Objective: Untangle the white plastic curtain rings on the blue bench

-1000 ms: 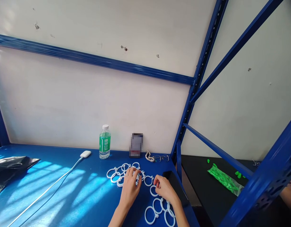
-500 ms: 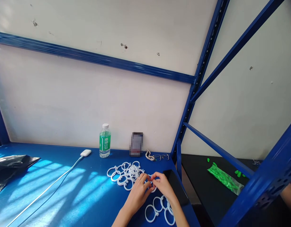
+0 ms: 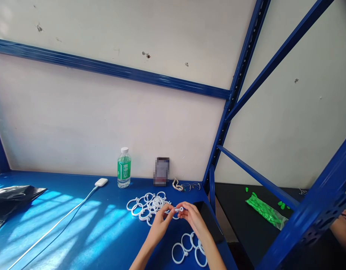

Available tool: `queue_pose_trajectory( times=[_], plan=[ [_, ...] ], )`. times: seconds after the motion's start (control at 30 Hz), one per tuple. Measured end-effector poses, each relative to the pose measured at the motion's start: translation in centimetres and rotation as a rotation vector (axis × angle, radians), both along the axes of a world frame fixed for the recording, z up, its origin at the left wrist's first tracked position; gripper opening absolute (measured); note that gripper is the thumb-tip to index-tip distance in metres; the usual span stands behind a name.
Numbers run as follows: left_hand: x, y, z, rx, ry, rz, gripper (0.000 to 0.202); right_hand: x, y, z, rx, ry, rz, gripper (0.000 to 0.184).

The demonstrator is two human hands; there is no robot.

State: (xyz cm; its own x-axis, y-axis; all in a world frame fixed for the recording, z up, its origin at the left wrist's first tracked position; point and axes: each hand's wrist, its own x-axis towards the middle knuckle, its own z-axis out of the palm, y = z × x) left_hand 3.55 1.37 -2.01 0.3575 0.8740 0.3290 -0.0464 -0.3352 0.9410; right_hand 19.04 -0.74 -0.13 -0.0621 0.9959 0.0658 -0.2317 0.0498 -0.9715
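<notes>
Between my two hands is a white plastic curtain ring (image 3: 181, 209), its small round eyelet showing between the fingertips. My left hand (image 3: 161, 218) pinches it from the left, thumb against forefinger. From the right, my right hand (image 3: 192, 215) has its fingers closed on the same ring; part of it is hidden behind them. Just beyond my left hand lies a heap of similar white rings (image 3: 146, 200), overlapping one another. Several more rings (image 3: 177, 253) lie nearer to me, partly covered by my right forearm.
A dark flat tablet-like slab (image 3: 211, 221) lies right of my hands. Behind stand a water bottle (image 3: 124, 168), a blurred phone-like object (image 3: 161, 171) and glasses (image 3: 191, 186). A charger cable (image 3: 57, 225) crosses the left; blue posts (image 3: 235, 90) frame the right. Another person's arm (image 3: 342, 228) shows far right.
My hands have drawn slightly apart, the left one shifting left. The ring between them has turned, so its eyelet now shows. The loose rings stay where they were.
</notes>
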Motion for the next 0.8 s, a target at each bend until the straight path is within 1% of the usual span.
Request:
queue_pose_trajectory(
  times=[0.1,0.2,0.33,0.47,0.6,0.67,0.73,0.8],
  plan=[
    [0.0,0.9,-0.7,-0.206,-0.185,-0.093,0.036,-0.1,-0.2,0.2,0.037,-0.001,0.031,0.03],
    [0.4,1.4,-1.6,-0.316,-0.282,-0.17,0.04,-0.1,0.0,-0.2,0.095,-0.057,0.008,0.033],
    [1.0,1.4,-2.3,-0.34,-0.296,-0.171,0.04,-0.1,0.5,-0.8,0.118,-0.185,0.007,0.038],
    [1.0,1.1,-2.1,-0.37,-0.26,-0.172,0.044,-0.1,0.7,-1.2,0.086,-0.282,0.009,0.041],
    [0.9,0.9,-1.5,-0.432,-0.225,-0.198,0.049,-0.3,0.8,-1.7,0.032,-0.239,0.097,0.038],
    [0.8,0.7,-1.3,-0.407,-0.168,-0.207,0.054,-0.6,0.8,-1.9,-0.009,-0.219,0.147,0.034],
    [0.8,0.6,-1.2,-0.366,-0.121,-0.213,0.06,-1.0,0.7,-2.0,-0.047,-0.186,0.167,0.028],
    [0.8,0.5,-1.0,-0.372,-0.134,-0.225,0.063,-1.4,0.6,-1.8,-0.097,-0.091,0.178,0.026]
  ],
)
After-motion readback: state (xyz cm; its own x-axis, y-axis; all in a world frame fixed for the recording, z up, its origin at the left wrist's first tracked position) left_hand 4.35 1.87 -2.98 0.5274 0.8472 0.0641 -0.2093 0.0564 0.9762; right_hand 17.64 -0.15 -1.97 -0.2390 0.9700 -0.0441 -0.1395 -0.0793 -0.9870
